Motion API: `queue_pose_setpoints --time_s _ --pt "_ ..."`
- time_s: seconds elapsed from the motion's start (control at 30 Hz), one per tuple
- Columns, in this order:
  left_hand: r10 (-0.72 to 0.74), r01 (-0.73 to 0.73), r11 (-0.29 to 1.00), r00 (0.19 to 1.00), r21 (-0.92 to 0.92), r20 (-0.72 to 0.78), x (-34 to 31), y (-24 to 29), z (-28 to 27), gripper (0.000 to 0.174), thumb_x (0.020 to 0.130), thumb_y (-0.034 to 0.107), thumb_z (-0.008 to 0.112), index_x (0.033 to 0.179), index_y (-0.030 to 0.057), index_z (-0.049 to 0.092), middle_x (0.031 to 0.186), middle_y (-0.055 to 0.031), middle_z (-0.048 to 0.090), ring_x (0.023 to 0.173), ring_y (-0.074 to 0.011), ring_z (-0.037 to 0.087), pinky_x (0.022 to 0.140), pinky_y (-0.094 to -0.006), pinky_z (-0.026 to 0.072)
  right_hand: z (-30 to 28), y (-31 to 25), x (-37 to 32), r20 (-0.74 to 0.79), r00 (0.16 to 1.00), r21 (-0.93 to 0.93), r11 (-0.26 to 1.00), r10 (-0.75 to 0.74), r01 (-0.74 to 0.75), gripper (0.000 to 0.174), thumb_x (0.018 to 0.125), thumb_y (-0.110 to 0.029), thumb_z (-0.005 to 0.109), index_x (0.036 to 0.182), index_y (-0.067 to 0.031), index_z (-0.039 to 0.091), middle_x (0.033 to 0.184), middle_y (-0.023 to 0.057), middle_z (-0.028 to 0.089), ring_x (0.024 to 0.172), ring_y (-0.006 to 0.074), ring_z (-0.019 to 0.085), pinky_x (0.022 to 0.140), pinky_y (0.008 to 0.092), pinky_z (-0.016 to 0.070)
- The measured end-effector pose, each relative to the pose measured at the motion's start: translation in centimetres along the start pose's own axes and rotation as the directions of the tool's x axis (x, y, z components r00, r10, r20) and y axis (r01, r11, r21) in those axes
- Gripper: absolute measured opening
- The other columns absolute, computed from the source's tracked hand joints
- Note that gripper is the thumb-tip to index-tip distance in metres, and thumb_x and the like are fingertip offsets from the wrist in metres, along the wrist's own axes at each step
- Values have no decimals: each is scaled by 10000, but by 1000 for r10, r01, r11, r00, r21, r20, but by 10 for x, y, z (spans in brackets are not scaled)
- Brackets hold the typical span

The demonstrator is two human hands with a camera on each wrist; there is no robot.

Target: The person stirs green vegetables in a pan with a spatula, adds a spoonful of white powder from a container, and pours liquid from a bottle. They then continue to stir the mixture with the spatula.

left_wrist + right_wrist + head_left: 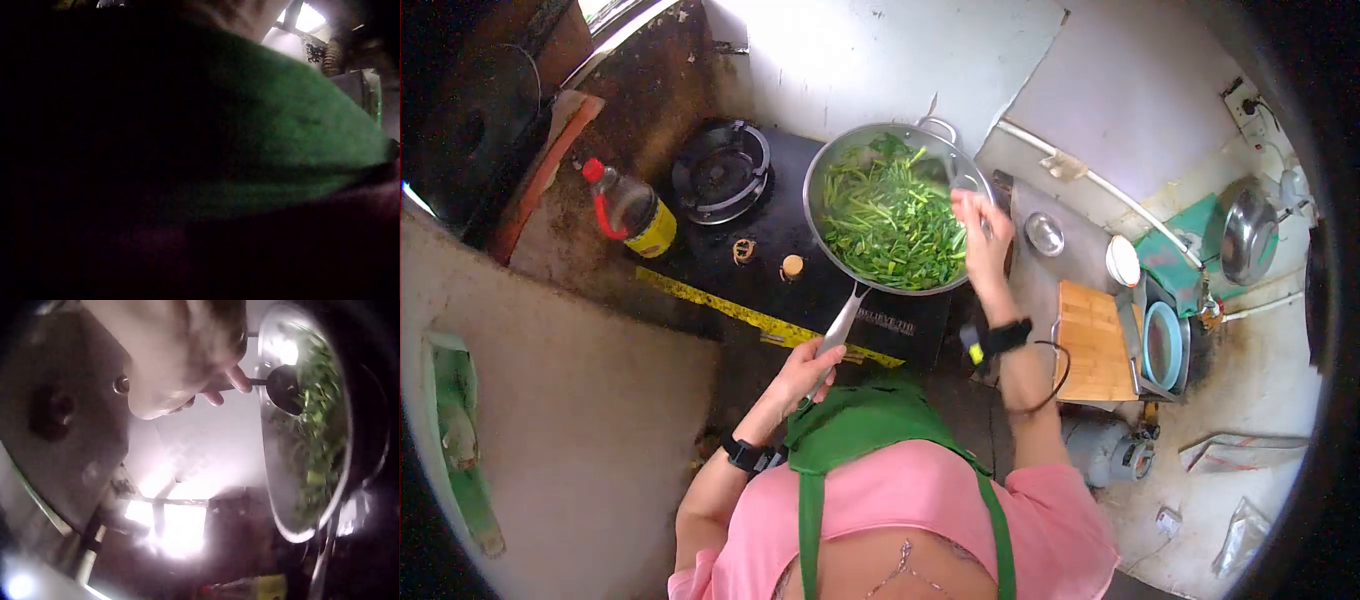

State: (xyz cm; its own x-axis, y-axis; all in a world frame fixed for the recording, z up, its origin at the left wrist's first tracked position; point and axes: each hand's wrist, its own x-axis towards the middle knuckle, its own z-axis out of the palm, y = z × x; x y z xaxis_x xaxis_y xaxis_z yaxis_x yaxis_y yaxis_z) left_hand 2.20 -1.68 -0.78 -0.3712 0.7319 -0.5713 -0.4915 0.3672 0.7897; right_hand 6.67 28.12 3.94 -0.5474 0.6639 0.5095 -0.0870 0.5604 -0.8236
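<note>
Both hands are busy: with my left hand (808, 368) I hold the end of the pan's long handle (840, 322), fingers wrapped round it, and with my right hand (985, 235) I grasp a tool reaching in over the pan's right side. Biggest before me is the black cooktop (790, 225), its left burner (722, 172) bare. On its right side sits the wide pan (281, 487), with chopped greens (890, 215) spread across most of its bottom. Off to my right lies the chopping board (1093, 340); at the cooktop's far left stands a red-capped bottle (640, 215). The tool is a dark, round-headed ladle (284, 389), its head inside the pan against the edge of the greens. Smallest is a metal dish (1044, 234), just beyond my right hand.

I judge this to be the stirring step, leaves and stalks cooking together. The next move calls for a steady left grip while I slide the ladle under the heap and turn it, keeping pieces from spilling over the rim.
</note>
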Motion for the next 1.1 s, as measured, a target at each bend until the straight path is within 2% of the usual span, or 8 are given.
queue_pose_setpoints --time_s 0.17,0.27,0.33,0.5,0.77,0.83,1.0,1.1 --pt "-4 4 1000 1000 18 -7 -1 2 2 283 905 313 557 929 44 473 587 -1 466 388 -99 426 343 -242 331 -21 -50 -54 129 960 345 897 247 -277 187 913 -95 511 846 48 612 956 113 664 794 137 611 751 249 485" --pt "-21 21 1000 1000 17 -5 -4 9 2 266 908 299 551 922 45 472 581 1 464 389 -98 429 345 -242 328 -58 -85 -47 214 969 216 962 120 -167 184 906 -91 514 806 44 588 959 104 669 801 124 607 751 241 472" --pt "-30 30 999 1000 25 9 -3 9 2 259 909 293 547 917 46 471 580 2 463 389 -97 430 346 -243 327 -75 -95 -46 348 934 -35 996 86 -79 166 893 -79 531 782 39 568 965 104 671 779 104 601 706 233 463" --pt "-25 26 999 1000 40 -11 0 2 0 264 910 299 550 904 46 474 582 6 463 388 -94 427 351 -236 320 -24 -11 -35 184 980 49 996 -77 69 117 873 -65 565 801 18 605 846 82 671 672 80 557 597 223 432" --pt "-18 18 999 1000 29 2 -2 7 0 275 908 308 555 917 45 478 586 8 465 384 -87 420 351 -228 317 -5 -3 -15 147 989 109 994 -1 -15 103 865 -82 589 864 10 638 795 72 653 638 80 519 583 245 411" --pt "-14 14 1000 1000 17 3 -3 4 1 277 907 310 556 921 44 480 587 8 466 383 -87 419 350 -228 318 -20 -28 -36 306 952 70 998 -13 -9 94 857 -59 585 808 19 606 827 92 665 668 102 554 615 266 436" --pt "-20 20 1000 1000 13 5 -1 4 -1 284 904 317 561 920 44 483 590 7 469 383 -88 422 348 -231 321 -50 -88 -57 419 904 -31 996 84 -78 111 854 -34 564 761 28 566 885 117 676 748 152 627 654 274 473" --pt "-9 9 1000 1000 21 3 -1 3 -1 288 905 323 561 918 46 485 590 6 468 390 -89 428 350 -232 328 -20 -37 -44 315 948 5 999 -43 43 111 863 -63 571 805 22 611 853 110 674 687 131 604 624 263 462"
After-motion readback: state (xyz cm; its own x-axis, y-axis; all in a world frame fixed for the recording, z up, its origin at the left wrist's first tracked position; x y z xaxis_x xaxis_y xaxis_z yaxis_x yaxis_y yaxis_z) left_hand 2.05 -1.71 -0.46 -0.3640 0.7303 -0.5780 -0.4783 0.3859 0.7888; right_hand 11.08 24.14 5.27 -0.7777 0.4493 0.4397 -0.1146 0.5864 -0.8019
